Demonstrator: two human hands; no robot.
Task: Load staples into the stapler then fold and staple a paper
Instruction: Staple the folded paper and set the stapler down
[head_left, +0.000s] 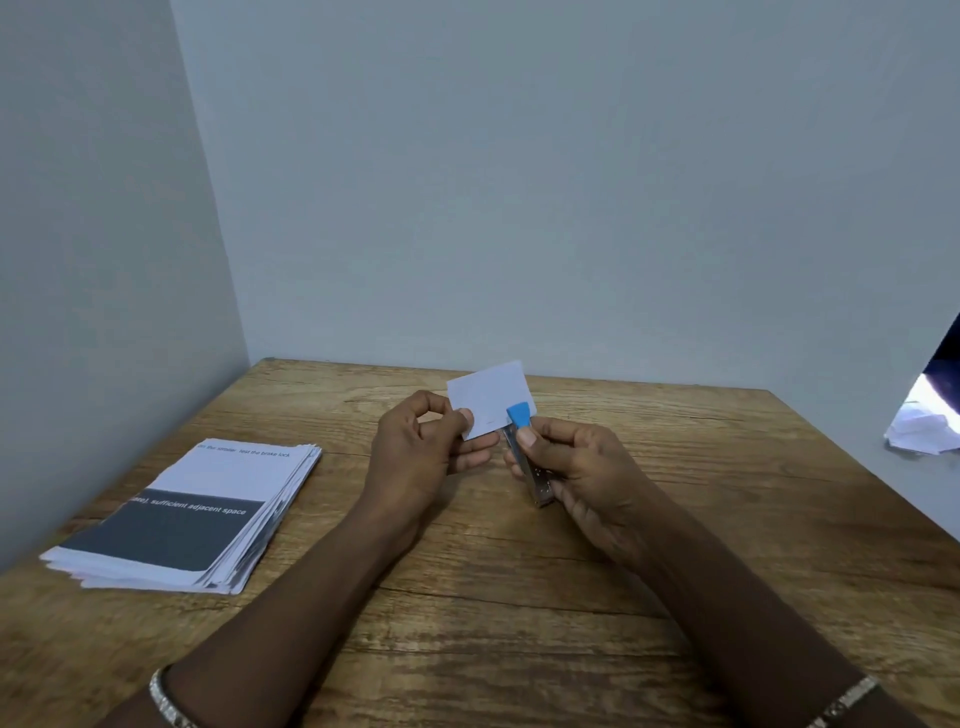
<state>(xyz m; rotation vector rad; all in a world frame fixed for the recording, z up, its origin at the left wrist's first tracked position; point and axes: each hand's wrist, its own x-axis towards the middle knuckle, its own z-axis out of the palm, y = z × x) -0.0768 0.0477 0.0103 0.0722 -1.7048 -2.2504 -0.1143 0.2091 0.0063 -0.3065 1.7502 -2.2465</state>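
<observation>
A small folded white paper (487, 400) is held up above the wooden table (467, 571), pinched at its lower left edge by my left hand (421, 452). My right hand (582, 483) grips a small metal stapler (524, 457) with a blue tip. The blue tip sits over the paper's lower right corner, with my right thumb resting just behind it. The stapler's metal rear end pokes out below my fingers. A faint short mark shows on the paper to the left of the blue tip.
A stack of printed sheets (197, 519), white with a dark band and text, lies on the table's left side. Crumpled white papers (919, 431) lie past the table's right edge. Walls close in behind and to the left.
</observation>
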